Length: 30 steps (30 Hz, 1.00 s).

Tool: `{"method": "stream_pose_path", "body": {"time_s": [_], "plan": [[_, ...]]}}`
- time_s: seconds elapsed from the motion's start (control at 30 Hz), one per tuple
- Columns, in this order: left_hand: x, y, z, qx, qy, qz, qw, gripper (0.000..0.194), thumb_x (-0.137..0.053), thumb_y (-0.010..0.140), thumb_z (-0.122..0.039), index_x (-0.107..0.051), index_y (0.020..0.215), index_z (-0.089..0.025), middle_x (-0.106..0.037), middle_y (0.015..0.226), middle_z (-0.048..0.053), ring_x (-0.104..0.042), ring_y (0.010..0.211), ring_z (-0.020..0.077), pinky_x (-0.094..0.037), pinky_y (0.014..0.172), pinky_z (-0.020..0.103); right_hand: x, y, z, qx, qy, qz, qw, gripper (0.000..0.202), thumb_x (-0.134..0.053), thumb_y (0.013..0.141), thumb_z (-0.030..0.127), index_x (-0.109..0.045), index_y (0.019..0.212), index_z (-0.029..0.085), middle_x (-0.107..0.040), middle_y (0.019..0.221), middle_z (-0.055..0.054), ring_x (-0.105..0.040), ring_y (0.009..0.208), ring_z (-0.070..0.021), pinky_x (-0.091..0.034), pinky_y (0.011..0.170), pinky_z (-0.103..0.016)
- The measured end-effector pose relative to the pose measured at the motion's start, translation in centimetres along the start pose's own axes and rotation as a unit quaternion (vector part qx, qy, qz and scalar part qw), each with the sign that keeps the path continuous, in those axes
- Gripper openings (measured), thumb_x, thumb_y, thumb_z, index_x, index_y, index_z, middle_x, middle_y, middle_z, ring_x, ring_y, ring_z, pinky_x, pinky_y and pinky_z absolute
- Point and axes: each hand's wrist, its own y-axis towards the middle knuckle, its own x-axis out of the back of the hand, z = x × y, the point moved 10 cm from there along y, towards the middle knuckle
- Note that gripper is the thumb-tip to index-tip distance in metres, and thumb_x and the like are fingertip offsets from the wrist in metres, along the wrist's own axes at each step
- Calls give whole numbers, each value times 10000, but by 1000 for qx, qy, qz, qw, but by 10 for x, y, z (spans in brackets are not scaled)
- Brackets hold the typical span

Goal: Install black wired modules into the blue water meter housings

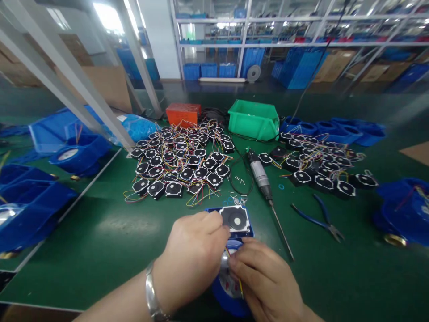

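Right in front of me is a blue plastic housing (231,306) with a round silvery disc (225,279) and yellow wires (240,286). A square black module with a white-edged face (236,219) sits in its far end. My left hand (196,241), with a silver bracelet at the wrist, is closed at the module's near-left corner; whatever its fingertips pinch is hidden. Around the housing's right side curls my right hand (266,275), its fingertips pressed over the disc beside the wires. Loose screws (238,200) lie just beyond the module.
Many wired black modules (181,161) cover the table's far side, with more (321,165) at right. An electric screwdriver (261,176) and blue-handled pliers (318,219) lie on the right. Blue housings (30,205) stand left, and a green bin (253,120) and orange box (183,114) behind.
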Motion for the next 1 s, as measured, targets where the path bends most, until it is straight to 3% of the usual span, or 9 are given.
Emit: {"method": "stream_pose_path", "body": {"time_s": [0.13, 0.33, 0.57, 0.8, 1.0], "plan": [[-19, 0, 2, -4, 16, 65, 998, 204, -441, 733, -82, -502, 567, -184, -484, 560, 3, -417, 489, 152, -283, 440, 284, 0, -2, 0, 9, 1, -4, 1000, 188, -409, 824, 112, -542, 956, 97, -566, 831, -77, -518, 772, -164, -446, 800, -366], [-20, -1, 4, 10, 27, 83, 996, 226, -415, 747, -83, -507, 573, -194, -491, 556, 0, -427, 481, 155, -282, 436, 287, -1, -2, 2, 20, 19, -14, 1000, 191, -396, 830, 112, -555, 934, 93, -569, 815, -81, -524, 769, -166, -451, 793, -367], [-10, 0, -1, 16, 21, 45, 999, 256, -394, 756, -66, -490, 552, -186, -452, 504, -12, -394, 437, 133, -256, 413, 283, -3, -1, -1, 20, 25, -13, 999, 194, -406, 822, 100, -568, 928, 83, -575, 800, -85, -531, 770, -167, -454, 786, -361], [-29, -5, 3, 11, 35, 126, 991, 241, -393, 750, -81, -497, 563, -190, -477, 544, -3, -396, 468, 135, -257, 420, 274, -1, -1, 0, 20, 6, -19, 1000, 184, -411, 827, 115, -576, 903, 84, -583, 804, -75, -536, 781, -160, -456, 804, -343], [-37, -8, 4, 15, 60, 158, 986, 240, -389, 743, -80, -514, 560, -171, -456, 541, 6, -382, 480, 118, -295, 435, 239, -1, -2, 0, 22, -1, -19, 1000, 194, -411, 828, 125, -586, 905, 87, -591, 805, -75, -545, 784, -166, -466, 795, -342]]}}
